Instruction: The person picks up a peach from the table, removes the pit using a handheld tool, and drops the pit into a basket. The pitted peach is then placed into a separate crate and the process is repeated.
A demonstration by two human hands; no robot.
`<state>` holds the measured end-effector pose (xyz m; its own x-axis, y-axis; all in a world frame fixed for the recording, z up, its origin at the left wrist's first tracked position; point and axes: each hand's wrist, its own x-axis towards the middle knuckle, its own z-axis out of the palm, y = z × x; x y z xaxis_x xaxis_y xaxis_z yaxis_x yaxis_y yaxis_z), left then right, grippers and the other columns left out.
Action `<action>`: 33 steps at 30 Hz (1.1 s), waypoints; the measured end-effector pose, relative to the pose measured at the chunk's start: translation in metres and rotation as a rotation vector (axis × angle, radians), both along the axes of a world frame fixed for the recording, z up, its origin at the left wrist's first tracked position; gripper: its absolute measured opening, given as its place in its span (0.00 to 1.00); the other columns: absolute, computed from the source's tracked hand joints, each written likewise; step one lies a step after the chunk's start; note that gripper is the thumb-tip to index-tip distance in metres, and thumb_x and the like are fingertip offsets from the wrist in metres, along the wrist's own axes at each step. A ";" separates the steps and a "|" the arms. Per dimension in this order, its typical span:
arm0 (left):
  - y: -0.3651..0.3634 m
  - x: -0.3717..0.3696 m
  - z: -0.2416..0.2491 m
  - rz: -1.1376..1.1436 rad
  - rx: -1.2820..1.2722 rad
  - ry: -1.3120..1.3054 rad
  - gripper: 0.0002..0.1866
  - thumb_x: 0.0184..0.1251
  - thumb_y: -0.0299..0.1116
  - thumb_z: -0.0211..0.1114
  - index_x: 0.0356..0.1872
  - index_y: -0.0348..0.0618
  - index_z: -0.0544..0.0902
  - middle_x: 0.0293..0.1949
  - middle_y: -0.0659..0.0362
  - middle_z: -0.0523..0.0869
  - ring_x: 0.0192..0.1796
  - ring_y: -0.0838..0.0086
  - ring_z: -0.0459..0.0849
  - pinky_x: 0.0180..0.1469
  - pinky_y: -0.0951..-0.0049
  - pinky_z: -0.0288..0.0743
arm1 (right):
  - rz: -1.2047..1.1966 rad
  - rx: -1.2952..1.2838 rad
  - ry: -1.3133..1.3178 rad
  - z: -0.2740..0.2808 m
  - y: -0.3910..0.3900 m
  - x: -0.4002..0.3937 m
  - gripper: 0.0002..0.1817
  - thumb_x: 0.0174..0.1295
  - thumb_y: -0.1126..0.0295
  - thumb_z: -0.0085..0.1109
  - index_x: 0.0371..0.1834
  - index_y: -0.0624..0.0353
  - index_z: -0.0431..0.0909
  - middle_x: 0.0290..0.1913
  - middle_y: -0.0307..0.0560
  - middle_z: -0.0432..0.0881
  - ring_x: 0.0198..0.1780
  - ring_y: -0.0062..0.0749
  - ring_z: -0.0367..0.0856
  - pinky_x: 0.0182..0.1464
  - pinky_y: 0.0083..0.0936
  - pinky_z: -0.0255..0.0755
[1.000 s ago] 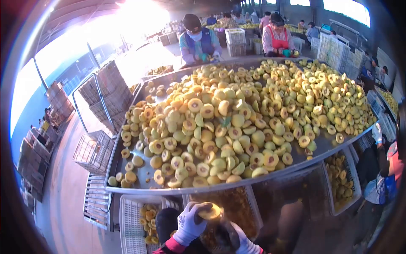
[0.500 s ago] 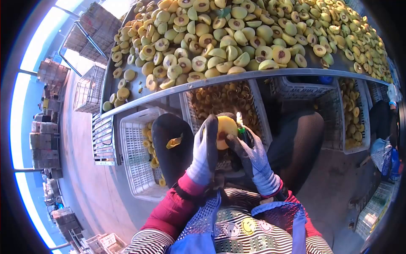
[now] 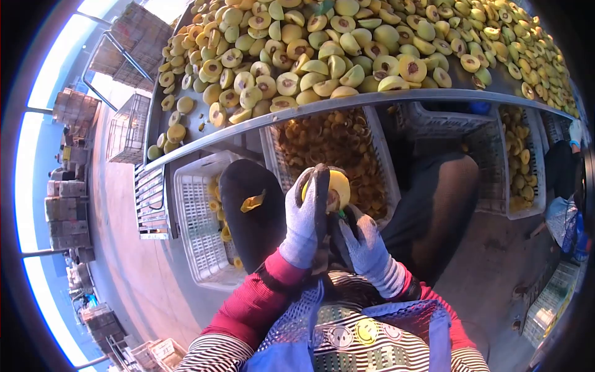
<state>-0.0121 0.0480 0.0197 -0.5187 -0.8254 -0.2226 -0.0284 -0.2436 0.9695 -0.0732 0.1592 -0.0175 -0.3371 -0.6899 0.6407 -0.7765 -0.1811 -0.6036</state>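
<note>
My left hand [image 3: 302, 217], in a grey-and-dark glove, is closed around a halved peach [image 3: 339, 186] with its cut face towards my right hand. The brown pit area shows at the lower part of that face. My right hand [image 3: 367, 243], gloved the same way, is wrapped round a small hand tool [image 3: 342, 214]. Only a bit of the tool's green part shows at the peach's lower edge; its working end is hidden. Both hands are above my lap, between my knees. Ahead of them, many halved peaches [image 3: 288, 82] lie cut side up or down on a metal-edged table [image 3: 372, 98].
Below the table edge stands a white crate [image 3: 379, 158] of brownish-yellow scraps. Another white crate [image 3: 201, 229] with peach pieces is by my left knee, and a third crate [image 3: 534, 180] is at the right. A co-worker's glove [image 3: 576, 131] shows at the far right. Crates are stacked [image 3: 66, 214] at the left.
My right hand has moved down and slightly left, tilting the tool so its light-coloured end is no longer visible. The peach half has turned and shifted slightly right in my left hand.
</note>
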 end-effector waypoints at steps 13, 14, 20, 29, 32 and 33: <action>-0.013 0.020 -0.027 -0.180 0.376 -0.014 0.21 0.70 0.51 0.56 0.47 0.41 0.78 0.37 0.61 0.82 0.37 0.78 0.80 0.41 0.76 0.76 | 1.492 -0.214 -2.756 0.004 -0.002 0.018 0.24 0.70 0.44 0.41 0.31 0.56 0.66 0.15 0.34 0.66 0.10 0.16 0.64 0.10 0.14 0.59; -0.012 0.021 -0.032 0.042 0.464 0.065 0.21 0.70 0.51 0.56 0.50 0.44 0.77 0.38 0.60 0.83 0.38 0.76 0.82 0.44 0.72 0.77 | 1.588 -0.300 -2.641 -0.001 -0.006 0.016 0.25 0.70 0.44 0.41 0.31 0.56 0.66 0.16 0.34 0.67 0.11 0.16 0.65 0.10 0.14 0.60; -0.159 0.181 -0.002 0.324 -0.741 -0.781 0.26 0.68 0.51 0.58 0.55 0.39 0.76 0.49 0.50 0.80 0.49 0.62 0.81 0.51 0.66 0.76 | 1.210 -0.117 -2.664 -0.022 -0.008 0.015 0.24 0.71 0.49 0.41 0.53 0.59 0.72 0.21 0.37 0.68 0.15 0.18 0.57 0.13 0.17 0.54; -0.233 -0.026 0.003 -0.115 -1.177 -1.210 0.36 0.53 0.57 0.68 0.58 0.45 0.73 0.46 0.48 0.82 0.48 0.55 0.82 0.49 0.59 0.75 | 0.327 0.433 -2.360 -0.021 -0.026 0.008 0.19 0.72 0.57 0.45 0.57 0.58 0.71 0.34 0.39 0.76 0.26 0.17 0.68 0.28 0.17 0.67; -0.249 -0.057 0.000 -0.360 -1.107 -1.279 0.31 0.55 0.56 0.66 0.52 0.44 0.76 0.41 0.47 0.85 0.46 0.52 0.83 0.47 0.58 0.76 | 0.201 0.511 -2.249 -0.032 -0.021 0.002 0.19 0.72 0.55 0.45 0.54 0.56 0.73 0.32 0.36 0.76 0.23 0.15 0.67 0.25 0.16 0.66; -0.239 -0.056 0.008 -0.279 -1.048 -1.029 0.29 0.57 0.54 0.66 0.50 0.41 0.76 0.37 0.47 0.86 0.43 0.53 0.84 0.45 0.60 0.76 | 0.161 0.517 -2.219 -0.036 -0.019 0.000 0.19 0.72 0.54 0.45 0.53 0.56 0.74 0.30 0.35 0.76 0.21 0.14 0.67 0.23 0.15 0.65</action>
